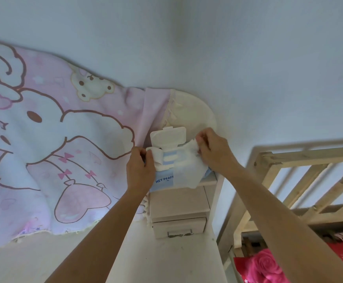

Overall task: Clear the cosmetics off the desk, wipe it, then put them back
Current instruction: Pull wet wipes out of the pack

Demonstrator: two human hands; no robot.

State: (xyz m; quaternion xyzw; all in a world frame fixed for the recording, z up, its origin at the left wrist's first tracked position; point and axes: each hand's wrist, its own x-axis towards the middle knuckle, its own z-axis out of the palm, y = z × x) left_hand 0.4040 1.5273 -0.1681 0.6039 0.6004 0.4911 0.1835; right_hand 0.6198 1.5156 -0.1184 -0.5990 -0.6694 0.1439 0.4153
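Observation:
A blue and white pack of wet wipes (pixel 164 180) sits on a high shelf (pixel 207 181) above a small drawer unit. Its white flip lid (pixel 167 137) stands open. My left hand (pixel 141 168) grips the pack's left end. My right hand (pixel 212 150) pinches a white wet wipe (pixel 191 170) that hangs partly out of the pack and drapes over its right side. No cosmetics or desk top show in this view.
A pink cartoon curtain (pixel 54 139) hangs to the left, touching the shelf unit. A small drawer (pixel 178 227) with a metal handle sits below the pack. A wooden bunk rail (pixel 309 170) and rose-print bedding (pixel 268 266) lie to the right.

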